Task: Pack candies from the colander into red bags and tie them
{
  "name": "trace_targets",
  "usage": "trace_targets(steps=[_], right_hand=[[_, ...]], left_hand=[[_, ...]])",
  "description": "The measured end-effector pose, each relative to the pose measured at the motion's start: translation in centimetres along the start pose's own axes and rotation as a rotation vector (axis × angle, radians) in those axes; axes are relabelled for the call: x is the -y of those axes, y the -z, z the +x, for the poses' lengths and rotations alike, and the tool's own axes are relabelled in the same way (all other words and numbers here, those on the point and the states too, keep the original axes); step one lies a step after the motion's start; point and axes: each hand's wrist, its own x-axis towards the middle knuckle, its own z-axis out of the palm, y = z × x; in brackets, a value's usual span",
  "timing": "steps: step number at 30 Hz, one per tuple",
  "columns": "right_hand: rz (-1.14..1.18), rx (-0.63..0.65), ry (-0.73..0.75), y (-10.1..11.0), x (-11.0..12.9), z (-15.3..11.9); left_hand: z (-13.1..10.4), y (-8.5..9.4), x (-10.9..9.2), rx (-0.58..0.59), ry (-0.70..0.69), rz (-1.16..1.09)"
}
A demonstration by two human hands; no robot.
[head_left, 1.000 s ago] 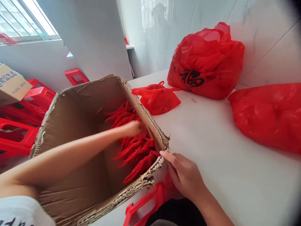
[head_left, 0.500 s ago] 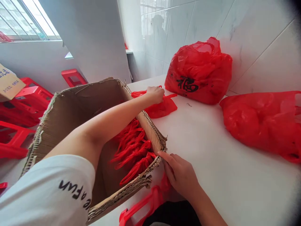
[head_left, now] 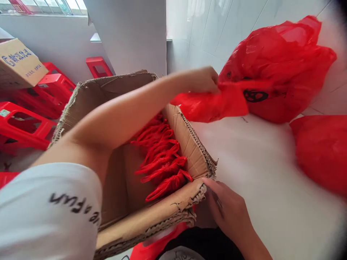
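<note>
Left hand blurred, clutching red bag, right hand gripping carton — rightmost bag cut off

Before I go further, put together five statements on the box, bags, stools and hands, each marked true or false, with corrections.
1. Red bundles lie inside the box. True.
2. The right hand is deep inside the box. False: the right hand is at the box's near right corner.
3. The left hand is on the small bag. True.
4. The stools are blue. False: the stools are red.
5. The large bag on the table has black print. True.
</note>
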Motion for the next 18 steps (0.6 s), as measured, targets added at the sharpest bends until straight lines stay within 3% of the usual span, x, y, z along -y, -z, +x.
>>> trace_targets(steps=[3, 5, 7, 9, 11, 13, 15, 18], right_hand=[[0.007, -0.009, 0.015, -0.1, -0.3, 0.0], [0.008, -0.018, 0.025, -0.2, -0.4, -0.1], [0.012, -0.026, 0.023, -0.3, -0.5, -0.1], [0.019, -0.026, 0.018, -0.2, -0.4, -0.1], [0.02, -0.026, 0.017, -0.2, -0.2, -0.1], [0.017, -0.024, 0.014, -0.1, -0.1, -0.1], [0.017, -0.024, 0.011, 0.0, 0.0, -0.1], [0.014, -0.026, 0.02, 0.0, 0.0, -0.1]], left_hand=[[-3.8, 4.1, 0.8, 0.122, -0.022, -0.192], [-6.9, 5.8, 1.7, 0.283, 0.008, -0.424], [-10.0, 6.7, 2.9, 0.394, 0.106, -0.514], [-12.5, 6.4, 4.3, 0.456, 0.241, -0.548], [-14.3, 4.9, 5.8, 0.537, 0.352, -0.564], [-15.7, 1.8, 7.2, 0.688, 0.404, -0.478], [-17.1, -2.4, 8.4, 0.864, 0.458, -0.29], [-19.4, -9.4, 9.7, 1.075, 0.566, -0.203]])
